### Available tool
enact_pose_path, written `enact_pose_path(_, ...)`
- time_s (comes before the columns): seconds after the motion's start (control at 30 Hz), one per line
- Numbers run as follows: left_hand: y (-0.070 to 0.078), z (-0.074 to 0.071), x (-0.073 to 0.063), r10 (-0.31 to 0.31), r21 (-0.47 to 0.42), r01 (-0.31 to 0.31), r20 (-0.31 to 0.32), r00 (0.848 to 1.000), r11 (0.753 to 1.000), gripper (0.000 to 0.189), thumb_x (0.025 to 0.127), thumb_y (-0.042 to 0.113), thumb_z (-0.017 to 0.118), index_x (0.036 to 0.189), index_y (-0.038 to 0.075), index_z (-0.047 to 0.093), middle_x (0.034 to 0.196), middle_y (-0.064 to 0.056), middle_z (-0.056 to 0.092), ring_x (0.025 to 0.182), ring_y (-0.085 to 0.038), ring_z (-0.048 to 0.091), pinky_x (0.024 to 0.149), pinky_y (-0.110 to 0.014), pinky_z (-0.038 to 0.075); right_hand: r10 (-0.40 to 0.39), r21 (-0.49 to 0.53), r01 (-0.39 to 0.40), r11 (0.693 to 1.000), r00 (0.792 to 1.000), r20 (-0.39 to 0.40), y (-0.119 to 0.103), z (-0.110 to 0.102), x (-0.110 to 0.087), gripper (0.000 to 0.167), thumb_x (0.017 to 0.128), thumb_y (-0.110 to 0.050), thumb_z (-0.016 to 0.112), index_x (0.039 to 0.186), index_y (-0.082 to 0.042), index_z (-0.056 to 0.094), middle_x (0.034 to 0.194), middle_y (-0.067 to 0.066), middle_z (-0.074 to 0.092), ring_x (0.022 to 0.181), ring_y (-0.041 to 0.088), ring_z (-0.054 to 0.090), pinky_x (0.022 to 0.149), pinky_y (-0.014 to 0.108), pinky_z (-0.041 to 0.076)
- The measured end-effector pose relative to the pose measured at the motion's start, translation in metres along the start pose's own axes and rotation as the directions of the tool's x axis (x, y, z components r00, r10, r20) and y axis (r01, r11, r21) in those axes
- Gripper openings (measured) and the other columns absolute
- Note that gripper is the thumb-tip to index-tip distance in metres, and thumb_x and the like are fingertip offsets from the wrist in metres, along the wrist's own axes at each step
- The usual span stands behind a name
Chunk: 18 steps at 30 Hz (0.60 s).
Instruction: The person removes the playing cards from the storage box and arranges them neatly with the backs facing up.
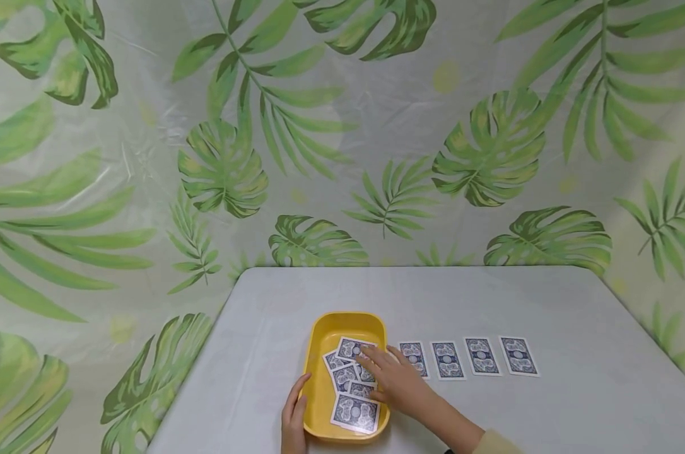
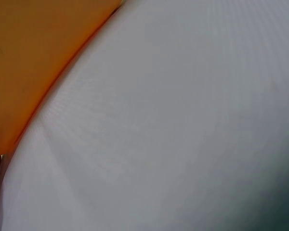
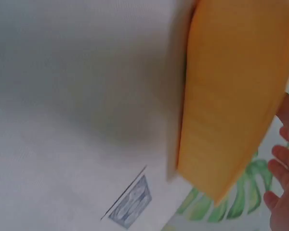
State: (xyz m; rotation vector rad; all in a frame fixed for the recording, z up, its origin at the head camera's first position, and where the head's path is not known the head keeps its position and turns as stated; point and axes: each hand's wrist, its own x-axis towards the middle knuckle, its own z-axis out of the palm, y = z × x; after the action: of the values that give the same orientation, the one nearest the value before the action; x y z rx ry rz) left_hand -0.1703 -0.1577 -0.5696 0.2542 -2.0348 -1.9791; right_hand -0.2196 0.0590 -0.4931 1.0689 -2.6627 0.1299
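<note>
At the yellow, rounded, plastic-looking tray (image 1: 347, 323), we are holding our right grip (image 1: 398, 380), fingers apart, over the blue-and-white rectangular paper cards (image 1: 356, 413) inside, our left grip (image 1: 293, 417) resting unclenched at the rim, and judging these cards light, bendy, slippery, best pinched edgewise.

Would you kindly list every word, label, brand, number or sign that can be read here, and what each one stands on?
None can be read in any of the three views.
Loose cards in the yellow tray and row of four cards: only patterned backs show; any fine lettering would be too small to read.
Tray, white table, leaf-print backdrop: no lettering seen.
</note>
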Motion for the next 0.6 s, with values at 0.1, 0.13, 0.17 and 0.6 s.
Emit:
enact_pose_path(0.1, -0.002, -0.001, 0.001, 0.023, 0.004, -0.023, 0.011, 1.000, 1.000, 0.034, 0.095, 0.013, 0.039, 0.126, 0.009, 0.053, 0.136, -0.012, 0.046, 0.112, 0.017, 0.037, 0.093, -0.002, 0.030, -0.101, -0.046, 0.105, 0.993, 0.991, 0.084, -0.012, 0.002, 0.005, 0.068, 0.073, -0.044, 0.069, 0.132, -0.021, 0.045, 0.137, -0.001, 0.046, 0.125, 0.017, 0.044, 0.104, 0.041, 0.036)
enact_pose_path(0.13, -0.002, -0.001, 0.001, 0.037, 0.002, -0.037, 0.015, 0.999, 0.999, 0.034, 0.095, 0.012, 0.039, 0.126, 0.008, 0.053, 0.136, -0.013, 0.047, 0.112, 0.016, 0.038, 0.093, -0.003, 0.030, -0.131, -0.069, 0.140, 0.988, 0.985, 0.114, -0.015, 0.002, 0.007, 0.068, 0.072, -0.044, 0.069, 0.132, -0.022, 0.044, 0.137, -0.003, 0.046, 0.125, 0.016, 0.044, 0.104, 0.040, 0.037)
enact_pose_path(0.17, -0.003, -0.001, 0.002, 0.048, 0.004, -0.048, 0.016, 0.999, 0.999, 0.034, 0.095, 0.012, 0.039, 0.126, 0.007, 0.053, 0.135, -0.014, 0.047, 0.112, 0.016, 0.038, 0.093, -0.003, 0.030, -0.157, -0.092, 0.171, 0.981, 0.977, 0.143, -0.018, 0.002, 0.009, 0.069, 0.072, -0.043, 0.070, 0.133, -0.023, 0.044, 0.137, -0.005, 0.046, 0.125, 0.015, 0.044, 0.104, 0.038, 0.037)
enact_pose_path(0.6, -0.004, -0.001, 0.002, 0.080, 0.010, -0.081, 0.023, 0.996, 0.997, 0.034, 0.096, 0.013, 0.039, 0.125, 0.006, 0.053, 0.133, -0.013, 0.048, 0.113, 0.017, 0.037, 0.093, -0.001, 0.029, -0.360, -0.201, 0.433, 0.879, 0.877, 0.318, -0.029, 0.015, 0.026, 0.072, 0.068, -0.031, 0.077, 0.132, -0.034, 0.043, 0.136, -0.018, 0.044, 0.125, 0.003, 0.042, 0.102, 0.030, 0.038)
